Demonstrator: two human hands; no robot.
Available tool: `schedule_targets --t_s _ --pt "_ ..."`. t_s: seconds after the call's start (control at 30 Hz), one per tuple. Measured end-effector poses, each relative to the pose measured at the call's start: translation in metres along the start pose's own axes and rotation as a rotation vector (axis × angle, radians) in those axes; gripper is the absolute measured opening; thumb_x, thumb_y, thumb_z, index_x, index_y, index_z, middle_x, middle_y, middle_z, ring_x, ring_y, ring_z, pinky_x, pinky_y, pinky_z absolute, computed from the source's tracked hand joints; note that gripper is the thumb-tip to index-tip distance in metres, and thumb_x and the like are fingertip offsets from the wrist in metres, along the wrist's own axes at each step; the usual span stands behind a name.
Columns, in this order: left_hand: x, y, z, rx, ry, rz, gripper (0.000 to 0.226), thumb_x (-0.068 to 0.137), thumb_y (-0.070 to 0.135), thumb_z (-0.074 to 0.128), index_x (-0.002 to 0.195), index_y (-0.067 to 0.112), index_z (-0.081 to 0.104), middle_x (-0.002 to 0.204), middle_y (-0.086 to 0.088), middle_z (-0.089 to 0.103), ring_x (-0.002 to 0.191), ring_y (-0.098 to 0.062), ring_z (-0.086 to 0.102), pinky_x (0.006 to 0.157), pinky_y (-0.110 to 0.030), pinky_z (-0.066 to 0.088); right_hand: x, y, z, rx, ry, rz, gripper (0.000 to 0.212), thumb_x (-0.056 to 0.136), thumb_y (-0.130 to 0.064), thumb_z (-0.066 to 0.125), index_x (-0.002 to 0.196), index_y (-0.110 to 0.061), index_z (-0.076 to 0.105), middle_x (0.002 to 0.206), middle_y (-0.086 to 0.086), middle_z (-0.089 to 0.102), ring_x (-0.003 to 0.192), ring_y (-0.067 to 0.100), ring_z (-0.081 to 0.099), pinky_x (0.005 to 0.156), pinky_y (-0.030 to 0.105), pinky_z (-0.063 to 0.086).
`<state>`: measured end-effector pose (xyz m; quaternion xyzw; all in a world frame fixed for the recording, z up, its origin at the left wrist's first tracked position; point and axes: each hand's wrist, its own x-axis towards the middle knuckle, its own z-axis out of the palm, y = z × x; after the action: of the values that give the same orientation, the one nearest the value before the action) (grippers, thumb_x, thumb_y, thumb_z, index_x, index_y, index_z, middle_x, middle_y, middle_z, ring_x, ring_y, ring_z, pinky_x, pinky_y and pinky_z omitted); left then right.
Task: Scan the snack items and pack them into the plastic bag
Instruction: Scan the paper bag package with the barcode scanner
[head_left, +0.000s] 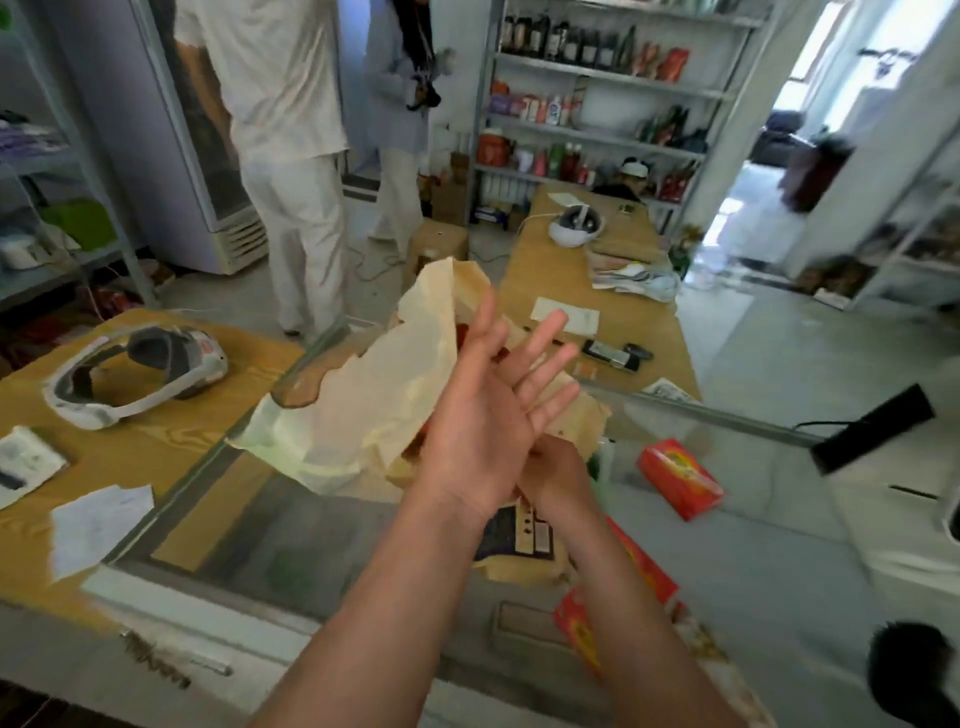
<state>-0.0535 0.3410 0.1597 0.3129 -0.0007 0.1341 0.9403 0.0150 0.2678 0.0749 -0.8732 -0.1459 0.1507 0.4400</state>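
A thin pale plastic bag hangs crumpled over the glass counter. My left hand lies flat against it with straight, spread fingers. My right hand sits just behind the left one, its straight fingers showing past it on the right, so the bag seems pressed between my palms. On the counter to the right lies a red snack box. Red snack packets lie under my right forearm. A packet with a dark printed label lies below my wrists.
A white headset and papers lie on the wooden table at left. A black bar-shaped device on a cable is at the right. Two people stand beyond the counter by stocked shelves. A second wooden table holds small devices.
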Motion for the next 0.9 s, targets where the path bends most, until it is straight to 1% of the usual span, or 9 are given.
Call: schedule_targets --t_s 0.07,0.13,0.23,0.3,0.43,0.5,0.57,0.63,0.9 --pt "0.002 -0.011 -0.001 -0.003 -0.029 -0.062 0.038 0.101 0.032 0.039 0.137 0.042 0.04 0.119 -0.001 0.069 0.108 -0.019 0.065 0.09 -0.035 0.053 -0.013 0.03 -0.007 -0.052 0.049 -0.073 0.021 0.086 -0.015 0.055 0.065 -0.014 0.06 0.061 0.0 0.064 0.055 0.009 0.057 0.052 0.024 0.04" --pt "0.004 -0.023 -0.002 0.034 -0.036 -0.124 0.03 0.101 0.029 0.04 0.129 0.036 0.049 0.114 0.001 0.071 0.105 -0.017 0.066 0.089 -0.033 0.052 -0.02 0.06 -0.004 -0.249 -0.03 -0.122 0.007 0.081 -0.018 0.062 0.078 -0.012 0.062 0.075 0.007 0.064 0.069 0.015 0.057 0.06 0.03 0.041" --pt "0.005 -0.04 -0.002 0.184 -0.031 -0.224 0.022 0.101 0.024 0.041 0.114 0.028 0.058 0.102 0.005 0.074 0.094 -0.012 0.068 0.084 -0.03 0.053 -0.014 0.103 0.016 -0.537 -0.099 -0.129 0.049 0.067 -0.049 0.06 0.108 -0.023 0.057 0.096 0.006 0.061 0.086 0.021 0.058 0.072 0.034 0.049" --pt "0.002 -0.05 -0.003 0.304 -0.032 -0.295 0.021 0.102 0.023 0.041 0.109 0.025 0.06 0.097 0.006 0.074 0.088 -0.01 0.069 0.082 -0.029 0.053 -0.007 0.122 0.023 -0.637 -0.093 -0.077 0.061 0.061 -0.058 0.055 0.115 -0.029 0.053 0.103 0.001 0.06 0.092 0.021 0.057 0.075 0.032 0.048" --pt "-0.003 -0.057 -0.012 0.443 0.024 -0.378 0.023 0.102 0.022 0.04 0.106 0.023 0.063 0.099 0.003 0.075 0.086 -0.011 0.068 0.08 -0.03 0.051 0.004 0.117 0.014 -0.632 -0.253 -0.101 0.072 0.052 -0.055 0.062 0.113 -0.018 0.056 0.113 0.005 0.059 0.105 0.027 0.056 0.074 0.025 0.036" --pt "-0.003 -0.059 -0.013 0.468 0.084 -0.358 0.024 0.102 0.024 0.04 0.109 0.021 0.062 0.101 0.002 0.074 0.088 -0.013 0.068 0.079 -0.03 0.052 0.009 0.115 0.005 -0.626 -0.322 -0.165 0.094 0.05 -0.051 0.07 0.134 -0.019 0.042 0.135 0.008 0.045 0.124 0.027 0.042 0.094 0.034 0.04" --pt "-0.003 -0.061 -0.012 0.479 0.159 -0.324 0.024 0.102 0.023 0.039 0.109 0.02 0.062 0.098 0.002 0.074 0.086 -0.012 0.068 0.079 -0.03 0.051 0.013 0.11 -0.003 -0.618 -0.389 -0.217 0.109 0.055 -0.043 0.077 0.147 -0.023 0.022 0.149 0.007 0.026 0.135 0.027 0.027 0.109 0.042 0.032" --pt "-0.002 -0.066 -0.008 0.503 0.24 -0.291 0.025 0.102 0.022 0.038 0.108 0.019 0.062 0.094 0.004 0.075 0.084 -0.012 0.067 0.079 -0.03 0.05 0.012 0.104 -0.008 -0.615 -0.432 -0.263 0.107 0.061 -0.039 0.077 0.148 -0.024 0.017 0.152 0.006 0.021 0.137 0.029 0.023 0.111 0.041 0.029" --pt "0.002 -0.111 0.021 0.605 0.455 -0.222 0.027 0.1 0.02 0.036 0.109 0.02 0.061 0.093 0.004 0.074 0.083 -0.013 0.066 0.068 -0.023 0.051 0.01 0.088 -0.056 -0.444 -0.459 -0.395 0.078 0.061 -0.036 0.078 0.132 -0.023 0.047 0.133 0.003 0.047 0.121 0.024 0.047 0.096 0.036 0.046"
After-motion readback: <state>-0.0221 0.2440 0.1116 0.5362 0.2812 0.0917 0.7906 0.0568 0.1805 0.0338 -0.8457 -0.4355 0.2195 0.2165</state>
